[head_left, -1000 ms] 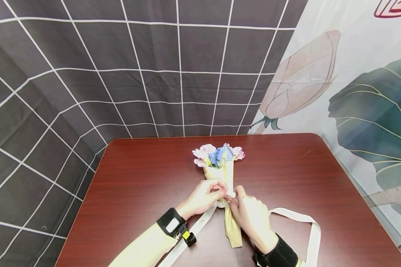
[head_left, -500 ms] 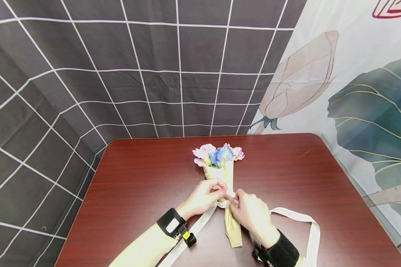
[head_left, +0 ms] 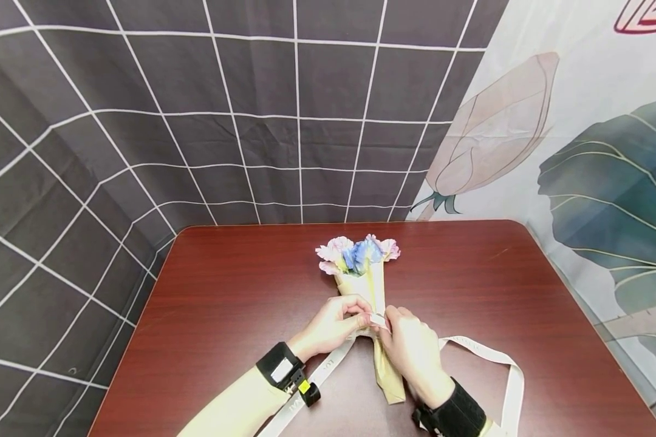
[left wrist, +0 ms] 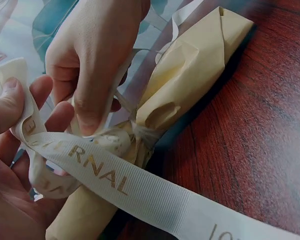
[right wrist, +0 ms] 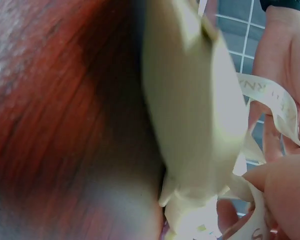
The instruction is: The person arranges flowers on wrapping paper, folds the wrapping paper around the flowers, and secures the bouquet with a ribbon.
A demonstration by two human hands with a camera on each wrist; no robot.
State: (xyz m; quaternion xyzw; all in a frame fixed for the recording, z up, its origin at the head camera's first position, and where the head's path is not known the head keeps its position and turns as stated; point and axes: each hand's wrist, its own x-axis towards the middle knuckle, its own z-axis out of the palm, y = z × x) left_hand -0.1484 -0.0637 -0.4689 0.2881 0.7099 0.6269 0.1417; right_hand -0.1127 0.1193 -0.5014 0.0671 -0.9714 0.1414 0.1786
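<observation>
A small bouquet (head_left: 361, 267) of pink and blue paper flowers lies wrapped in a cream paper cone (left wrist: 190, 75) on the dark red table (head_left: 224, 291). A cream ribbon (left wrist: 140, 192) with gold lettering is looped round the cone's narrow waist. My left hand (head_left: 336, 321) pinches a ribbon loop (left wrist: 25, 115) between thumb and fingers. My right hand (head_left: 410, 346) pinches the ribbon (right wrist: 270, 95) at the same spot, its fingers (left wrist: 90, 75) pressing at the knot. The cone's tail (head_left: 390, 382) points toward me.
The ribbon's long ends trail over the table, one past my left wrist (head_left: 317, 370), one in a wide loop at the right (head_left: 503, 364). A dark grid-patterned cloth (head_left: 197, 121) and a floral print cloth (head_left: 579, 152) hang behind the table.
The cone's tail has swung slightly to the right. Both hands stay at the ribbon, the right one shifted a little up and closer to the left hand's fingers.
</observation>
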